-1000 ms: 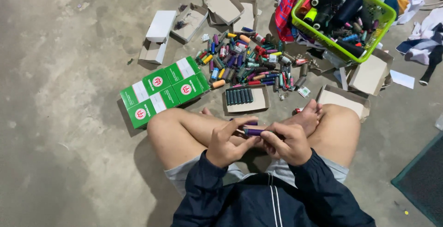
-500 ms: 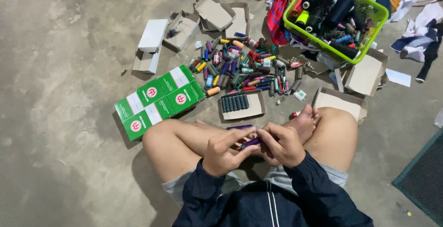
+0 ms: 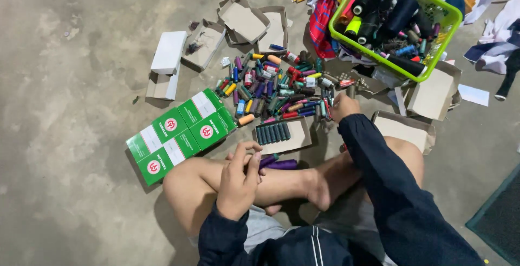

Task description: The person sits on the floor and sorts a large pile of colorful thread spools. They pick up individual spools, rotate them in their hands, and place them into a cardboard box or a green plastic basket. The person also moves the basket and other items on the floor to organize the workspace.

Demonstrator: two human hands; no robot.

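Open concrete floor (image 3: 70, 136) on the left: free passage. Ahead, the spool pile (image 3: 276, 87) blocks the centre, flanked by green boxes (image 3: 181, 133) near left and the green basket (image 3: 401, 22) far right. Cardboard trays (image 3: 246, 22) crowd the far side.

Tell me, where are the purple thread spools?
In the head view, the purple spools sit low in the middle, held in the left hand against the person's shin, just below the open box of dark spools.

I log four green-and-white boxes (image 3: 181, 133) side by side on the floor by my left knee; a shut white box (image 3: 168, 53) beyond; open brown cartons (image 3: 246, 21) farther back; one tray box (image 3: 283, 136) with dark spools.
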